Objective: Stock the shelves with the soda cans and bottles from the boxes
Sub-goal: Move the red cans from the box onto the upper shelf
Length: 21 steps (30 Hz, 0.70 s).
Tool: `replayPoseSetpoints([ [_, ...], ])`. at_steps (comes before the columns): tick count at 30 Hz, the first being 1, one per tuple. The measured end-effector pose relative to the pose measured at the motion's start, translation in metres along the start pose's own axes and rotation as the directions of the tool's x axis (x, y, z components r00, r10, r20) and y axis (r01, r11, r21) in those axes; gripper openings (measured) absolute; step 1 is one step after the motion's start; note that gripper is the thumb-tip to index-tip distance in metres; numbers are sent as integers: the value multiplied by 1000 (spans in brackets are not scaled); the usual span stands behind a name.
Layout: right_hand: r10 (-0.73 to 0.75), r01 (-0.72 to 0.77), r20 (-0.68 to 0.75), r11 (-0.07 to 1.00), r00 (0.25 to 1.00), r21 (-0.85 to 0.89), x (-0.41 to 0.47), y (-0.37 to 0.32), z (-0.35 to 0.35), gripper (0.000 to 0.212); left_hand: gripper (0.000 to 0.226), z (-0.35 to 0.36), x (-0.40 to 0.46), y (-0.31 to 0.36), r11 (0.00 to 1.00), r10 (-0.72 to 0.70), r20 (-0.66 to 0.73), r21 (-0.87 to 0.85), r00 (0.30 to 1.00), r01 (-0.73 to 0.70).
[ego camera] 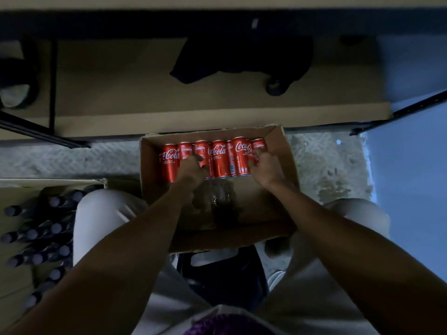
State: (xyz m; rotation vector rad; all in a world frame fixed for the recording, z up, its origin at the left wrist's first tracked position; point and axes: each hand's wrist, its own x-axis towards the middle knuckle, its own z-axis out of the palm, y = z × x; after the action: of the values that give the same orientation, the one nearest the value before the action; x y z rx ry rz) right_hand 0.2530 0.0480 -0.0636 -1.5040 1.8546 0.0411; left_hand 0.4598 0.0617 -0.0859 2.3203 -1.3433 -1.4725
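An open cardboard box (pixel 278 151) sits on the floor between my knees, below the bottom shelf (pixel 125 93). Several red soda cans (pixel 220 158) lie side by side along its far wall. My left hand (pixel 192 169) reaches into the box, its fingers curled over a can near the middle left of the row. My right hand (pixel 264 165) curls round a can at the right end of the row. Crumpled clear plastic wrap (pixel 217 199) lies in the near half of the box.
A second box (pixel 14 189) at my left holds several dark bottles (pixel 43 238) with pale caps. A dark cloth (pixel 217 59) lies on the bottom shelf. Dark metal shelf uprights (pixel 52 85) stand at left and right. A round dark object (pixel 17 90) sits at far left.
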Motion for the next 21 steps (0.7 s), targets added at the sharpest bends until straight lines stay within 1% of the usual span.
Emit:
replayPoseSetpoints([
  [7,58,-65,59,990,997,124,48,31,57,44,48,35,56,-21,1000,5,0,26,1000,-5],
  [13,107,-122,102,980,989,160,70,52,79,46,49,52,86,-31,999,-34,4,18,999,33],
  [15,132,-149,115,976,985,157,73,56,83,46,46,58,93,-35,998,-58,11,4,998,57],
  [18,163,-184,147,972,976,147,76,55,91,48,38,65,100,-37,995,-95,-24,-8,995,95],
  [21,181,-206,143,962,973,182,85,54,102,52,38,72,108,-36,988,-152,-90,-1,984,152],
])
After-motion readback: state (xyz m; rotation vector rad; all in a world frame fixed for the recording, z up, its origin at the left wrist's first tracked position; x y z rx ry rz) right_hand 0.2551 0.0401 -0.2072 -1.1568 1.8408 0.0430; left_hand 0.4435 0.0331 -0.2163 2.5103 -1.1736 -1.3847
